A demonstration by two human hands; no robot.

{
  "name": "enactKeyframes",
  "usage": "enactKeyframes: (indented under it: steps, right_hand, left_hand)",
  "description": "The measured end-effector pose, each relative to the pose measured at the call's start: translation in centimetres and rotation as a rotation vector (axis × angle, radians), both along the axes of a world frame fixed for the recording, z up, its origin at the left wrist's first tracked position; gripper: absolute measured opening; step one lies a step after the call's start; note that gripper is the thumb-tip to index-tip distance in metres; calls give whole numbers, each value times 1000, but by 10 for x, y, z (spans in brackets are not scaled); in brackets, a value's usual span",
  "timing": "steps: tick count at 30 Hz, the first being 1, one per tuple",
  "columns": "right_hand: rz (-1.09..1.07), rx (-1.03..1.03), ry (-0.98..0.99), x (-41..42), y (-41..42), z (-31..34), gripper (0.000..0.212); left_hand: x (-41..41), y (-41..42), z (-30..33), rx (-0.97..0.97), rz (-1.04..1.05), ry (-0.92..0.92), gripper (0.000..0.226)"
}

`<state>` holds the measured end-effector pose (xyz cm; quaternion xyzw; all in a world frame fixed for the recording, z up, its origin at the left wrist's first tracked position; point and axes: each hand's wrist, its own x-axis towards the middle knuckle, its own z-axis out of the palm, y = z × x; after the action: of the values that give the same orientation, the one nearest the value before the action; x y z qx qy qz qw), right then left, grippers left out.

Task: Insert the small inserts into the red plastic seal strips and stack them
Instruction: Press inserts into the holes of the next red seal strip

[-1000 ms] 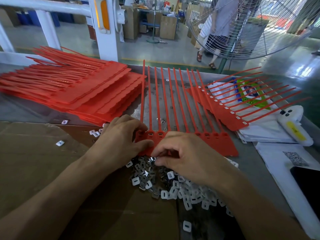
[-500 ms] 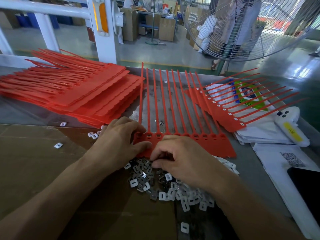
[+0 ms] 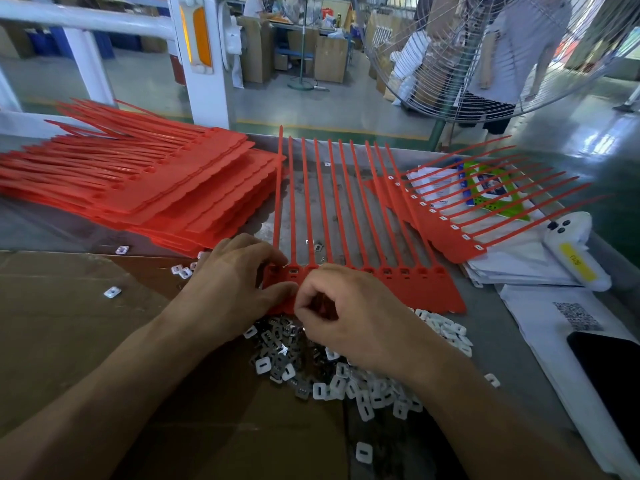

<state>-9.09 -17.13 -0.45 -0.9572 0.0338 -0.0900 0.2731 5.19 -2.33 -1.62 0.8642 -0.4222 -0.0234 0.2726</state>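
Pinching a small insert in curled right hand fingers, just below the strip's sockets; left hand gripping its near-left corner.

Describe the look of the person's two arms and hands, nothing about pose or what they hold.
Both forearms are bare, with no sleeves in view. The left hand and right hand wear no gloves, and no rings, watch or bands show.

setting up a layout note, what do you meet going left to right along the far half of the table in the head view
big stack of red seal strips → strip being worked on → angled strip on the papers → white handheld device
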Motion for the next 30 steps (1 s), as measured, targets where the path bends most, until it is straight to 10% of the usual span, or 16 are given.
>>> enactKeyframes:
  steps: [13, 30]
  right_hand:
    - [-213, 824, -38, -1, -19, 3, 8]
    - [-192, 694, -99, 1, -13, -1, 8]
  left_hand:
    - [-15, -4, 9, -328, -189, 59, 10]
    - [-20, -6, 8, -403, -218, 310, 6]
